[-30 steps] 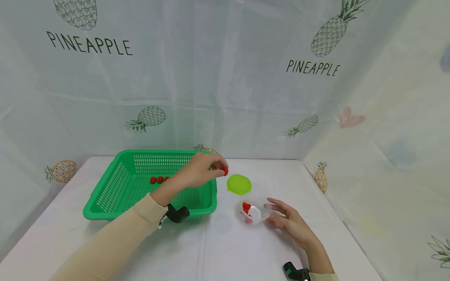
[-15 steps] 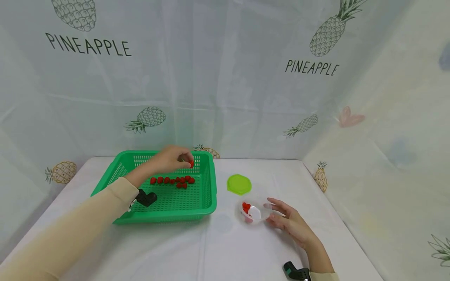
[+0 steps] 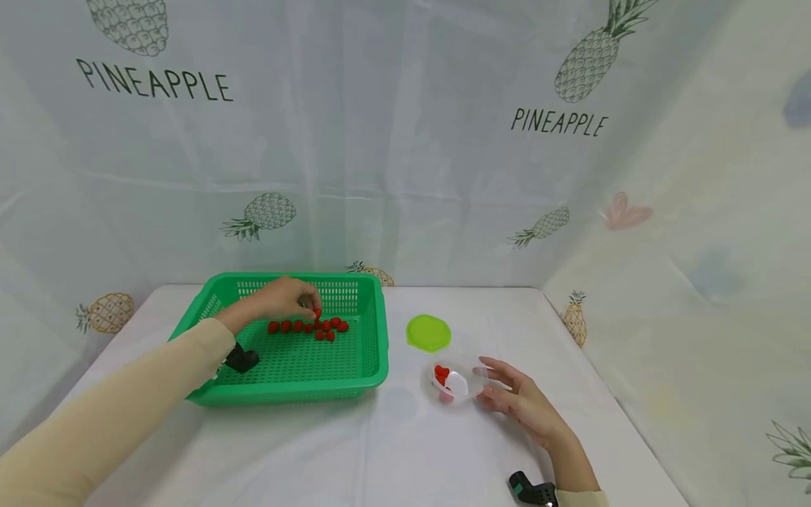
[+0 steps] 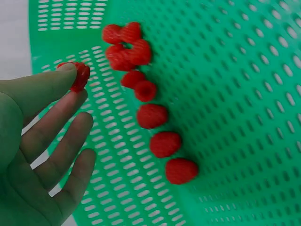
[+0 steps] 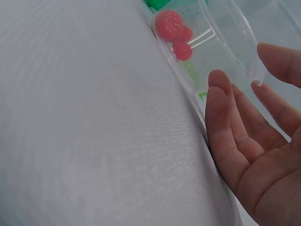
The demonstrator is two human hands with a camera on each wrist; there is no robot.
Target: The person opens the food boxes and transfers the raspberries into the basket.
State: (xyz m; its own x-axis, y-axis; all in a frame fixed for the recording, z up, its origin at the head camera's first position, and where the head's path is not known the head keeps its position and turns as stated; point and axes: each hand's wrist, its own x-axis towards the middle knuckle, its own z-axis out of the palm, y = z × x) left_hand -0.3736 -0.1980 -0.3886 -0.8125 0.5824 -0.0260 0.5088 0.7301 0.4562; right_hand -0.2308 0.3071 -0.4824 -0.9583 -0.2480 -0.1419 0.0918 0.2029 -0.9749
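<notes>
My left hand reaches into a green plastic basket and pinches one red raspberry between thumb and forefinger. The left wrist view shows that raspberry at my left hand, just above the basket floor and beside a row of several raspberries. A clear plastic container lies tilted on the table with a few raspberries inside. My right hand rests against its side with fingers nearly straight; the container and its berries lie ahead of them.
A round lime-green lid lies on the white table between basket and container. Pineapple-print sheets wall the table at the back and right. Black wrist-camera mounts sit on both forearms.
My left hand carried a raspberry from near the lid leftward into the basket and lowered it toward the row of berries. The right hand and container stayed put.
</notes>
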